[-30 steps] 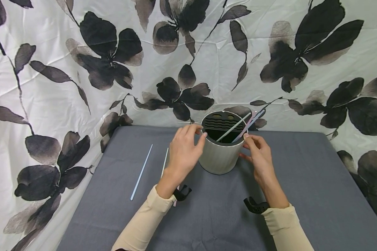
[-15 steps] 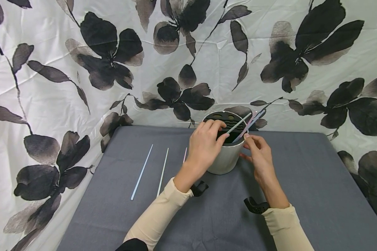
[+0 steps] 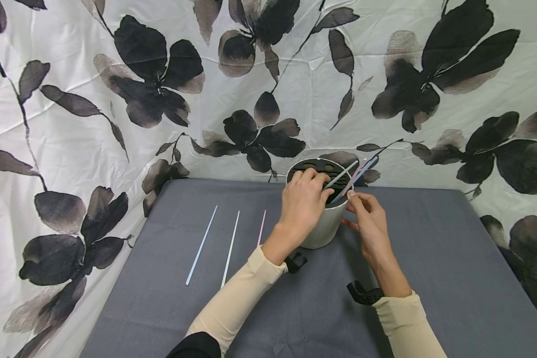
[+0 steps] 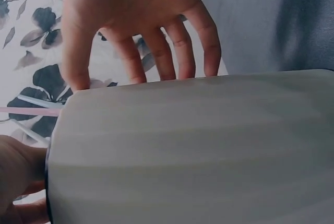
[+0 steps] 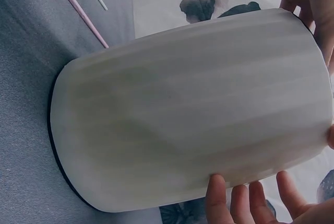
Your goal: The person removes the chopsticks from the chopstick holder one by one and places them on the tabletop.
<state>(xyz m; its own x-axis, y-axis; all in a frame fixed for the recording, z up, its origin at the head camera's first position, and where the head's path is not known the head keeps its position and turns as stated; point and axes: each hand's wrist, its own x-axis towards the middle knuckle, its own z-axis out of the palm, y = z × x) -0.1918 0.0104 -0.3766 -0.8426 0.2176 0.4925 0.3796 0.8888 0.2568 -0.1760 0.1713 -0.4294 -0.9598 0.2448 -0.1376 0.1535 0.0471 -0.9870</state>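
A pale ribbed utensil holder (image 3: pixel 324 229) with a dark inside and wavy dividers stands upright on the cloth. Green (image 3: pixel 343 173), pink and blue (image 3: pixel 369 168) straws lean out over its right rim. My left hand (image 3: pixel 302 201) reaches over the near left rim, thumb and forefinger pinching the green straw low down; its other fingertips are hidden inside. On the right side, my right hand (image 3: pixel 370 223) holds the holder, thumb at the rim. The right wrist view shows that hand's fingertips (image 5: pixel 215 192) on the ribbed wall (image 5: pixel 193 109).
On the grey cloth (image 3: pixel 438 258), left of the holder, lie a blue straw (image 3: pixel 202 244), a whitish straw (image 3: pixel 230 248) and a pink straw (image 3: pixel 261 227), partly behind my left arm. A floral curtain (image 3: pixel 322 89) hangs close behind the holder.
My left hand has moved right, from the holder's left rim to the green straw, and reaches over the opening. The right hand, the holder and the straws stay in place.
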